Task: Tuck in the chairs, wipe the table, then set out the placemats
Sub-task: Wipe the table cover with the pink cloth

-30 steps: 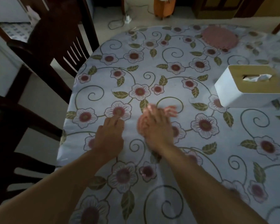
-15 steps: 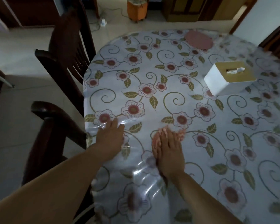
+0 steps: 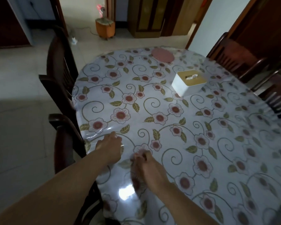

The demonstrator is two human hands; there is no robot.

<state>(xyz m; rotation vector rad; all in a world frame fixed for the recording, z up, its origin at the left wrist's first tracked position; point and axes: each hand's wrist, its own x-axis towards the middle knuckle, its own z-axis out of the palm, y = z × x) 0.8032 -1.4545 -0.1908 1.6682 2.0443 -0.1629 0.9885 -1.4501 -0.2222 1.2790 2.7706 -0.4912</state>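
The table (image 3: 177, 127) has a flowered cloth under a clear plastic cover. My right hand (image 3: 151, 171) presses a pinkish cloth (image 3: 139, 154) onto the near part of the table; most of the cloth is hidden under my fingers. My left hand (image 3: 110, 146) rests on the cover near the left edge with its fingers bent and nothing in it. A round pink placemat (image 3: 162, 54) lies at the table's far end. Dark wooden chairs stand at the left side (image 3: 58, 67) (image 3: 66, 140) and at the right side (image 3: 243, 57).
A white tissue box with a tan lid (image 3: 188, 82) sits on the far right part of the table. An orange stool (image 3: 105, 29) and a power strip (image 3: 74, 40) are on the tiled floor beyond the table.
My right hand has drawn the cloth back toward me across the table. My left hand has slid toward the near left edge. My view has lifted to show more of the room.
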